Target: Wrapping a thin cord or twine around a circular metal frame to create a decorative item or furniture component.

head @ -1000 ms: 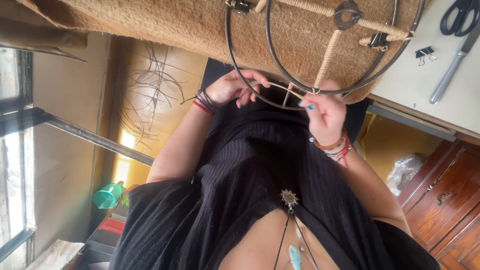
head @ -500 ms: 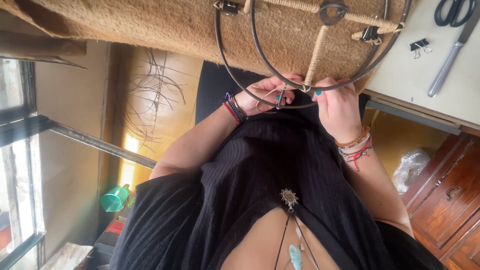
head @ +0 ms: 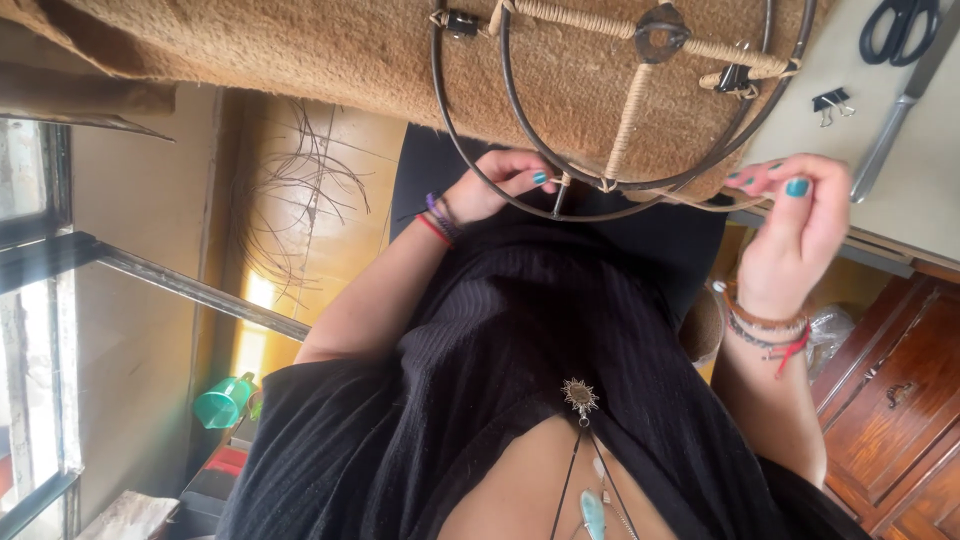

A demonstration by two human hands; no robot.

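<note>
Two hands are in view, the left hand (head: 500,185) and the right hand (head: 795,225), each with several bracelets at the wrist. Two dark metal rings (head: 560,195) lie on one brown woven mat (head: 330,50), with three black binder clips (head: 831,103) around them. One pair of scissors (head: 900,25) and one table knife (head: 895,125) rest on the pale tabletop (head: 915,190). One green cup (head: 225,402) stands below.

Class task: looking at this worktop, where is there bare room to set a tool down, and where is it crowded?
Free: the pale tabletop beyond the knife, and the mat beside the hoops. Crowded: the hoops' rim, where both hands work, and the corner with scissors and clip.
</note>
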